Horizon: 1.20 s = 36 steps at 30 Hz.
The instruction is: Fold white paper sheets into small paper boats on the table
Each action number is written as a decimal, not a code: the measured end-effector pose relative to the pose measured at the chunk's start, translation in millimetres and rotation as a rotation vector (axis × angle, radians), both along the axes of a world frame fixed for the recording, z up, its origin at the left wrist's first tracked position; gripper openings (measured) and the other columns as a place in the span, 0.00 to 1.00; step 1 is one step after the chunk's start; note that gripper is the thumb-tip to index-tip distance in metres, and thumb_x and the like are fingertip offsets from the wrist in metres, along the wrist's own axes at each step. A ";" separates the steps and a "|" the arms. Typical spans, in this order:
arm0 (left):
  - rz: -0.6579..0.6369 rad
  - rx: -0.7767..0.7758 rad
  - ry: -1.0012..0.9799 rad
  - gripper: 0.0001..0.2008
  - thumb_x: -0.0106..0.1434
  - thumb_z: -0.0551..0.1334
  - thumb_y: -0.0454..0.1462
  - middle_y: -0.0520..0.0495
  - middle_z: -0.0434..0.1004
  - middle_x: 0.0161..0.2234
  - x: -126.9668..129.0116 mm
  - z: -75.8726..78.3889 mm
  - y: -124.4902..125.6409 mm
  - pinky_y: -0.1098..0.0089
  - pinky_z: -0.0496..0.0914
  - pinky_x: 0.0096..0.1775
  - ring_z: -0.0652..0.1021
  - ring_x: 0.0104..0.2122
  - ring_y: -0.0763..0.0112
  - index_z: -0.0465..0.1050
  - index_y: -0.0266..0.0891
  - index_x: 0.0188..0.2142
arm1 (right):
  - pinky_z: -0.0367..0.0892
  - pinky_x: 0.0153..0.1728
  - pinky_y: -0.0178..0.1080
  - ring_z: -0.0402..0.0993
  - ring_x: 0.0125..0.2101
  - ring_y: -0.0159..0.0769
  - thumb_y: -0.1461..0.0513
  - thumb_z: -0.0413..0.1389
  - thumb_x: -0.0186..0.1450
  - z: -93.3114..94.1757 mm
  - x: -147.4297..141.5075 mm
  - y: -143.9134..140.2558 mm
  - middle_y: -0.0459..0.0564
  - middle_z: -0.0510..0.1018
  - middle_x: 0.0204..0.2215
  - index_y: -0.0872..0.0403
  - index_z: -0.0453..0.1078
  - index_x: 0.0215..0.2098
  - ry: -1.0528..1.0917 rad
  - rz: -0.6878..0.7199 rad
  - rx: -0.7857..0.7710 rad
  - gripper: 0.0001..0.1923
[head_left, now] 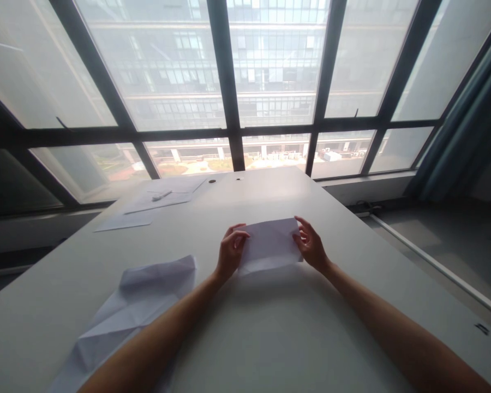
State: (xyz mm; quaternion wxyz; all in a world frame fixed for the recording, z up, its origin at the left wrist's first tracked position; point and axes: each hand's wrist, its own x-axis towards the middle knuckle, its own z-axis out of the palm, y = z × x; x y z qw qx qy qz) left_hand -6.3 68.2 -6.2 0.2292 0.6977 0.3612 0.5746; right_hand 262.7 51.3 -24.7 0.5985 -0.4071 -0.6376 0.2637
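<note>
A wide window (245,82) with dark frames filled the far side of the view, and a blue-grey curtain (470,125) hung at its right. Below it stood the pale grey desk (270,338), its far edge running along the sill. No brand, label or writing could be read anywhere; a small dark mark near the desk's right edge was too tiny to make out.

Near the desk's left edge, close to the person, lay a large creased paper (131,311), partly folded into sloping flaps and partly hidden by the left forearm. Toward the far left corner lay flat sheets (155,204) with a small white pen-like object (162,194) resting on them; what it was could not be told.

In the middle of the desk sat the folded white sheet (270,245), roughly rectangular, its top layer lifted slightly and a folded margin showing along the near edge. The left hand (230,252) pinched its left edge, fingers curled over the paper. The right hand (310,243) gripped the right edge, fingertips on top, thumb hidden.
</note>
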 end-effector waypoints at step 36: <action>-0.355 -0.007 1.160 0.34 0.71 0.49 0.56 0.47 0.41 0.71 2.7 -6.1 -10.3 0.51 0.41 0.66 0.45 0.70 0.55 0.42 0.50 0.71 | 0.42 0.67 0.51 0.42 0.69 0.45 0.53 0.47 0.70 0.1 -26.8 -16.7 0.59 0.51 0.69 0.59 0.49 0.70 -1.066 0.105 -0.067 0.34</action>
